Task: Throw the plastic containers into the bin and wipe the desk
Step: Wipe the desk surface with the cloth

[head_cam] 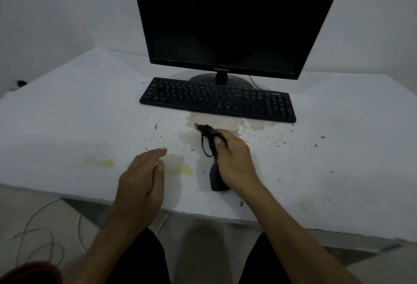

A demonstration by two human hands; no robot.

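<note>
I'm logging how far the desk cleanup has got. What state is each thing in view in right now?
Monitor: upright, screen dark.
Keyboard: flat on the desk, before the monitor.
Desk: unwiped; pale stain, yellow smears, dark specks.
Mouse: held with its bundled cable in the right hand.
Left hand: open, empty, above the desk.

The counter [67, 114] is white, flecked with dark specks, with a beige stain [216, 123] just beyond the right hand [234, 161] and yellow smears [99, 163] left of the left hand [142, 184]. Monitor [225, 17], keyboard [218, 99] and the mouse [216, 178] under the right hand are black.
</note>
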